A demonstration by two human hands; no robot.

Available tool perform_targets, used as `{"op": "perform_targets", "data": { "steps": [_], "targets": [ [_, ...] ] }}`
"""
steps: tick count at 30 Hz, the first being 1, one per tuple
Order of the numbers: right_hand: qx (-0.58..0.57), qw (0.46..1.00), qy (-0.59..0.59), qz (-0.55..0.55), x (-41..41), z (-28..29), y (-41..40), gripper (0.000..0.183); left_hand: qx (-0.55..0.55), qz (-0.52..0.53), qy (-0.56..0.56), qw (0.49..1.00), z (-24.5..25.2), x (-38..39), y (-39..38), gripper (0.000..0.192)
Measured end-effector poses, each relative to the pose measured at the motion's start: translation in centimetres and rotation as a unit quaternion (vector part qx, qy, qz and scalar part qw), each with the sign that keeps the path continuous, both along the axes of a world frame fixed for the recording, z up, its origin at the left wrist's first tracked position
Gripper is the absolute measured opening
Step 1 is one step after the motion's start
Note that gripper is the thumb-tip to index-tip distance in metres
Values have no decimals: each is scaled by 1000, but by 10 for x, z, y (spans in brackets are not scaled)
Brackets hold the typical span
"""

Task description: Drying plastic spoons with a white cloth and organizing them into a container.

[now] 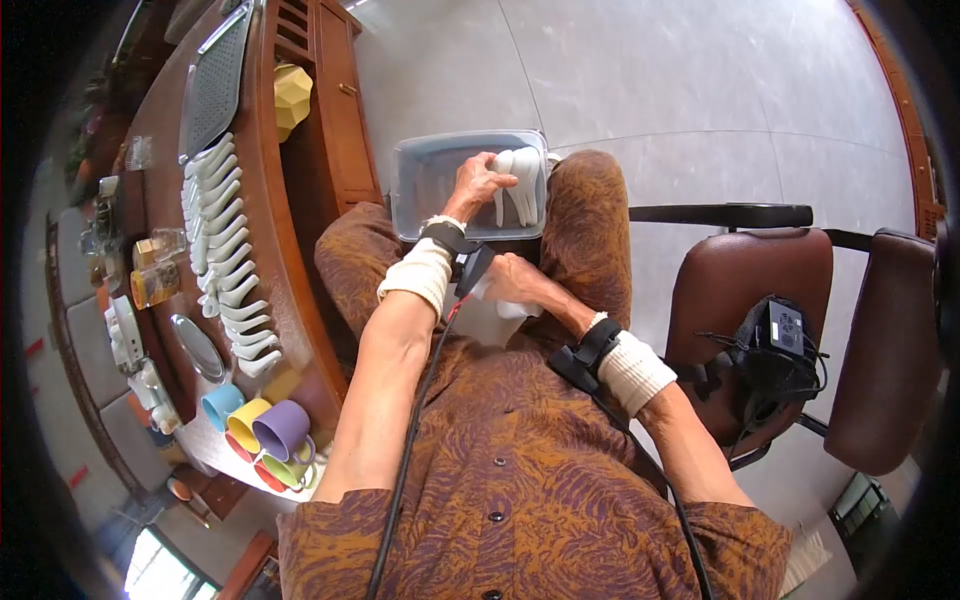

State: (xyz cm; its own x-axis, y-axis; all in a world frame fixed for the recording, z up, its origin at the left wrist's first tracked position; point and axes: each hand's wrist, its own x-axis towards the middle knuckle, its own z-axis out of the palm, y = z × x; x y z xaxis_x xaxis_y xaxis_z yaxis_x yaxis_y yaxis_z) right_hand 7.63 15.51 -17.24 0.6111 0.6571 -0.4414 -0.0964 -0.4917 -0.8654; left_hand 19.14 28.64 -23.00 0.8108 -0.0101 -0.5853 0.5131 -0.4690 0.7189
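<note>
My left hand [480, 184] reaches into a translucent plastic bin [431, 142] between my knees. Its thumb and fingers are around the upper part of a white spoon [499, 206], beside several similar white spoons [529, 184] lying side by side against the bin's right wall. Nearer my lap, my right hand [514, 279] is closed around a white item [517, 309], perhaps a cloth; its shape is partly hidden by the fingers. On the wooden table to the left, a long row of white spoons [229, 255] lies overlapped, bowls and handles close together.
On the wooden table [281, 247] are a perforated metal tray [217, 86], an oval metal dish [198, 348], glass jars [155, 283] and colored mugs [281, 430]. A yellow faceted object [292, 101] sits in its shelf. At right, a brown chair [750, 285] holds a black device [784, 337].
</note>
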Motion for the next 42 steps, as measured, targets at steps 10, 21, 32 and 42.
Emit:
{"op": "perform_targets", "data": {
  "steps": [10,21,32,42],
  "targets": [
    [-6,998,-58,34,-6,-29,4,31,37,-61,-81,994,-9,-1,-2,49],
    [11,999,-34,14,0,-6,2,32,23,-117,-127,985,-16,-1,1,33],
    [32,999,-35,-8,-3,-13,3,32,78,-152,-99,980,11,0,-7,51],
    [8,999,-42,-4,-9,-38,8,33,54,-126,-107,985,8,1,-10,35]
  ]
}}
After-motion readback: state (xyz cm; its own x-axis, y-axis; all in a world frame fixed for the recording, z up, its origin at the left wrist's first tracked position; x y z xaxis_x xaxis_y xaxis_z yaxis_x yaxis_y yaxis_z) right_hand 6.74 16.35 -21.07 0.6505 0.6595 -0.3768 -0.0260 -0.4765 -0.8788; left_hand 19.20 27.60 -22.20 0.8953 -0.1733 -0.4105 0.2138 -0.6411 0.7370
